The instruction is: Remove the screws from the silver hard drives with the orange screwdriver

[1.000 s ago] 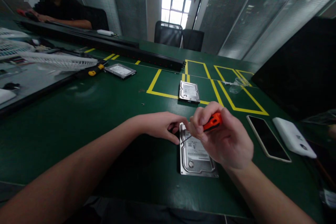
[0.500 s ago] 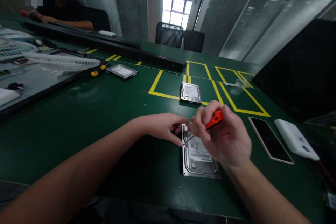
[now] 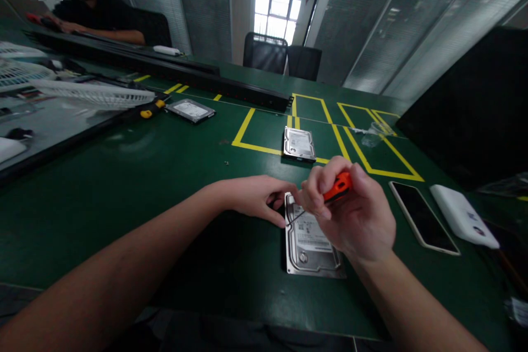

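In the head view a silver hard drive [image 3: 314, 260] with a white label lies flat on the green table near me. My left hand [image 3: 266, 201] grips its upper left edge, the thumb along the side and the fingers at the far corner. My right hand [image 3: 350, 209] is closed around the orange and black handle of a screwdriver [image 3: 338, 187]. The thin shaft slants down left, and its tip meets the drive's left edge by my left thumb. Part of the label and the drive's right side are hidden behind my right hand.
Two more hard drives, one ahead [image 3: 298, 144] and one farther left [image 3: 191, 110], lie on the table. A phone [image 3: 423, 217] and a white power bank [image 3: 464, 215] sit at right. Tiny screws [image 3: 226, 163] lie left of centre. A long black bar [image 3: 185, 77] crosses the back; a person sits far left.
Both hands, the screwdriver and the hard drive keep nearly the same arrangement. The whole view has shifted very slightly.
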A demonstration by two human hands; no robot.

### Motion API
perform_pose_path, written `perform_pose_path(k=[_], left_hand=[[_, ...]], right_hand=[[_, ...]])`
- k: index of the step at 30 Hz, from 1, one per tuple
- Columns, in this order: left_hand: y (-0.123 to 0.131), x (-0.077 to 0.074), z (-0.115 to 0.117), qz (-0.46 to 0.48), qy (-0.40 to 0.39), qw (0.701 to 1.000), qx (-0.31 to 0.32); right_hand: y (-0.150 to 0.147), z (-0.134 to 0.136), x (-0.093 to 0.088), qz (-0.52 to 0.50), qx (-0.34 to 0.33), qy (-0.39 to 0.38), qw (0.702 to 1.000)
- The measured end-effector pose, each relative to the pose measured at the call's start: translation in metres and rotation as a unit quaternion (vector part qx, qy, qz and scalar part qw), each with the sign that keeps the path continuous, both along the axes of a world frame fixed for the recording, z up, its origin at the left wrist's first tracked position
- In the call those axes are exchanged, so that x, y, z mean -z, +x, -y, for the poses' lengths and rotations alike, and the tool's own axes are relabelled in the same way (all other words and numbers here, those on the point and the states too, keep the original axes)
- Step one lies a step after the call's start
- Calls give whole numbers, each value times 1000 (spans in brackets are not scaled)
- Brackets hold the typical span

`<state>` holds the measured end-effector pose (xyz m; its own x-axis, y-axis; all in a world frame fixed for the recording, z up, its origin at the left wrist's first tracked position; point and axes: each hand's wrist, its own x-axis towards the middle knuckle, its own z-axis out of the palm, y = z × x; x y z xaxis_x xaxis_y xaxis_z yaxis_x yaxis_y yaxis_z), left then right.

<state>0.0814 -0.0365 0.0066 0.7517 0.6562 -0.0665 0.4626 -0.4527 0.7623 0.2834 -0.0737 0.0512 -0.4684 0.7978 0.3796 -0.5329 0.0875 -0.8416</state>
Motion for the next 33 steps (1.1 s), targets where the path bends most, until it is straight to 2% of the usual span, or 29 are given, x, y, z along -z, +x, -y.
perform_pose_path(k=[18,24,29,33], left_hand=[[0,-2,1,-3,-5,1000,0],[0,-2,2,-1,-7,1000,-3],[0,0,1,7,-13,1000,-5],[1,-2,1,2,-8,1000,-1]], right_hand=[[0,0,1,11,1,1,1000],[2,0,2,42,10,57,997],[0,2,1,44,12,19,999],[0,3,0,43,11,25,999]])
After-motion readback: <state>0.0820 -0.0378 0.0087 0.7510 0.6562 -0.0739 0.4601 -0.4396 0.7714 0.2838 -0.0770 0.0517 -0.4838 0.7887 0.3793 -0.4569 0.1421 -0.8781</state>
